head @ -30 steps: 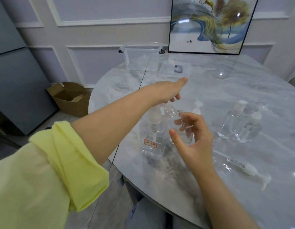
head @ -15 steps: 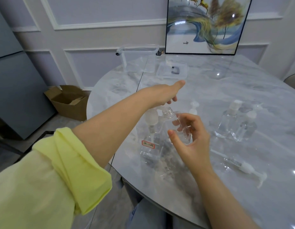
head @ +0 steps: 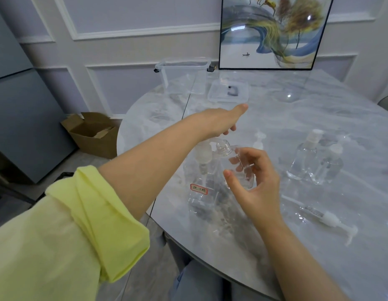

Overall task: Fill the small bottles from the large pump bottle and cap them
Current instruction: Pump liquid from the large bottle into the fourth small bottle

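The large clear pump bottle [head: 200, 193] with a red-edged label stands near the table's front edge. My left hand [head: 219, 122] lies over its white pump head [head: 203, 152], fingers pressing down and thumb stretched forward. My right hand [head: 258, 187] grips a small clear bottle [head: 234, 161], tilted so its open neck meets the pump's spout. Two small bottles with white tops [head: 303, 161] [head: 328, 168] stand together to the right. A loose white pump with its tube [head: 327, 218] lies on the table at the front right. Another small white pump top [head: 258, 140] stands behind my right hand.
The round marble table [head: 319, 257] carries a clear plastic box [head: 184, 77] and its lid [head: 228, 92] at the back. A framed picture [head: 273, 33] leans against the wall. A cardboard box [head: 93, 133] sits on the floor to the left.
Both hands keep their places, the left on the pump head and the right holding the small bottle at the spout. Only the view has shifted a little.
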The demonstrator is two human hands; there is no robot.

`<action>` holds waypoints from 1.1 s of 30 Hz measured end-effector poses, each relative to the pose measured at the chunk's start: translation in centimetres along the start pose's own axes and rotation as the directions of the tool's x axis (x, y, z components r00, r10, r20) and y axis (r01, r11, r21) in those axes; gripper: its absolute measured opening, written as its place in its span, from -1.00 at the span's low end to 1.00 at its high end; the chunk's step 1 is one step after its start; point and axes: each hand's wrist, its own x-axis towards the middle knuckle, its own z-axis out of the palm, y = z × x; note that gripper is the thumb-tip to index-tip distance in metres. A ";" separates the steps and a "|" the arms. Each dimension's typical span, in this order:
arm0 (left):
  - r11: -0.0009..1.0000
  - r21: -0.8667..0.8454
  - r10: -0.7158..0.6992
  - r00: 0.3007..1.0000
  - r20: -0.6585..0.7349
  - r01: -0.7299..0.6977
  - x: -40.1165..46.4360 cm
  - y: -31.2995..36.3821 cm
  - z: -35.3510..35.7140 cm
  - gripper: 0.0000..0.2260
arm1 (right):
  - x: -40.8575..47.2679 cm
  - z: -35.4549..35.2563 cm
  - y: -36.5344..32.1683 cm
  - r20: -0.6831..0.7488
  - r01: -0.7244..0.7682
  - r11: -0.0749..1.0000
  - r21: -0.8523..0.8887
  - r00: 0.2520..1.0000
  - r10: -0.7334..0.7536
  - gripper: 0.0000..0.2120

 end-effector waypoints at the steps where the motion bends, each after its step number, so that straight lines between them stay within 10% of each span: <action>1: 1.000 -0.005 -0.005 1.000 0.010 0.005 0.0 0.0 0.0 -0.34 | 0.0 0.0 0.0 0.001 0.000 1.000 -0.006 1.000 0.000 -0.65; 33: 1.000 0.023 -0.005 1.000 0.020 0.005 0.0 0.2 -0.1 -0.34 | 0.0 0.3 -0.2 -0.017 0.025 1.000 -0.016 1.000 -0.026 -0.66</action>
